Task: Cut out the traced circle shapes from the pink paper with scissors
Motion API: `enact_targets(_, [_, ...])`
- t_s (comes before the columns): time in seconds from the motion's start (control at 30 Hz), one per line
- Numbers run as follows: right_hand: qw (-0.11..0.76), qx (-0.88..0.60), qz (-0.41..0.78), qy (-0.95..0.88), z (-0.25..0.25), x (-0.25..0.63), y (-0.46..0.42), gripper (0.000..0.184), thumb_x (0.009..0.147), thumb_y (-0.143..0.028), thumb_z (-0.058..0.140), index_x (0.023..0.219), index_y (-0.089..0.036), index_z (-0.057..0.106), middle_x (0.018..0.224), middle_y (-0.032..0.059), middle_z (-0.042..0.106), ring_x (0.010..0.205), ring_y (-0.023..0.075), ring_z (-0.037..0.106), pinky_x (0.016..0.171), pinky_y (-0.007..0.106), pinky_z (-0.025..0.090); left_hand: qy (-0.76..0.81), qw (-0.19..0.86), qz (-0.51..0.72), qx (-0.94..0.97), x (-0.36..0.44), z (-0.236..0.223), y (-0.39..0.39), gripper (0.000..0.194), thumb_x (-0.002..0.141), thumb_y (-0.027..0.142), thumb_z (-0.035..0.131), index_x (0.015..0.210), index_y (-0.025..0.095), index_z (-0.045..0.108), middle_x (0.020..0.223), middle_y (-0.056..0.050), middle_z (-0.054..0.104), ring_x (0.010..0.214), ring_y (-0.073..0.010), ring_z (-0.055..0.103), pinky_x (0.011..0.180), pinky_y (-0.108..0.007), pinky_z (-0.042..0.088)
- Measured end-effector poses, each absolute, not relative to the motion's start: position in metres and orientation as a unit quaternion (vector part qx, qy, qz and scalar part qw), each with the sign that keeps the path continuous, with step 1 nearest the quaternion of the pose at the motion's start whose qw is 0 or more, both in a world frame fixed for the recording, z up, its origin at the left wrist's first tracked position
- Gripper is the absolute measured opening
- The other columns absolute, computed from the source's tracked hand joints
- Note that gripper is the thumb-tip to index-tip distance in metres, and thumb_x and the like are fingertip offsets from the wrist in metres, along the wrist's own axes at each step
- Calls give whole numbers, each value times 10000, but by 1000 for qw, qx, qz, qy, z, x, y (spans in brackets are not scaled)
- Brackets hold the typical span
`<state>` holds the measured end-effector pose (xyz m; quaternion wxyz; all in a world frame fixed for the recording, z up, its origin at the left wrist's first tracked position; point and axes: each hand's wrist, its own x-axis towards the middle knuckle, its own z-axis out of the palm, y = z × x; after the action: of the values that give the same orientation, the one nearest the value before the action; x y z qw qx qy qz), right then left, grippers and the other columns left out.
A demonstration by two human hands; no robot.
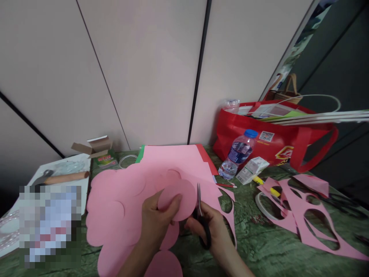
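A round pink paper disc [187, 194] is pinched in my left hand [157, 215], the thumb lying across its face. My right hand [215, 227] is closed around the black handles of a pair of scissors [198, 204], whose blades point up beside the disc's right edge. Whether the blades touch the paper I cannot tell. Beneath my hands, many overlapping pink paper circles [105, 219] spread to the left. Behind them lies a stack of pink sheets [173, 156], with green and red sheets showing at its edges.
Pink offcuts with round holes [300, 231] lie at right near a tape roll [262, 207]. A water bottle [238, 154], a small white box [252, 170] and a red bag [230, 125] stand behind. At left are a hammer [67, 177] and an open carton [105, 157].
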<state>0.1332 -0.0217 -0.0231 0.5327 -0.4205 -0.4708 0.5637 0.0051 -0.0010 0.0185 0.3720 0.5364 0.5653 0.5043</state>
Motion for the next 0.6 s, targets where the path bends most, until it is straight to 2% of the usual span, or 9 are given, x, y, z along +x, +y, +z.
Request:
enact_targets(0.13, [578, -469, 510, -431, -18, 135, -20, 255, 636, -385, 714, 655, -167, 584, 503, -33, 509, 451, 113, 435, 425, 213, 342, 578, 395, 496, 513, 6, 21, -1, 345, 649, 314, 632, 394, 185, 439, 300, 58, 401, 289, -83, 358, 303, -208, 253])
enact_targets(0.3, [633, -493, 469, -369, -23, 138, -20, 260, 647, -374, 708, 789, -190, 590, 573, -34, 528, 501, 133, 498, 465, 224, 397, 563, 387, 484, 547, 5, 19, 2, 349, 626, 303, 643, 370, 186, 437, 316, 57, 396, 323, -87, 356, 320, -211, 260])
enact_targets(0.4, [659, -502, 442, -343, -27, 140, -19, 247, 626, -329, 731, 790, -198, 602, 591, -36, 539, 508, 125, 496, 468, 217, 400, 548, 390, 473, 569, 5, 17, 3, 322, 637, 312, 638, 391, 185, 474, 328, 60, 395, 322, -84, 344, 314, -206, 246])
enact_targets(0.5, [669, -489, 457, -325, -29, 140, -18, 250, 606, -283, 748, 800, -205, 611, 606, -37, 569, 518, 115, 504, 477, 205, 404, 545, 400, 467, 569, 5, 17, 3, 300, 644, 322, 637, 416, 182, 500, 334, 61, 404, 316, -81, 345, 314, -202, 246])
enact_targets(0.6, [664, -473, 479, -325, -28, 138, -19, 261, 594, -253, 758, 810, -201, 621, 606, -34, 583, 513, 107, 502, 472, 196, 399, 555, 413, 470, 548, 7, 17, 2, 355, 660, 333, 629, 392, 179, 454, 309, 60, 398, 303, -75, 346, 315, -198, 240])
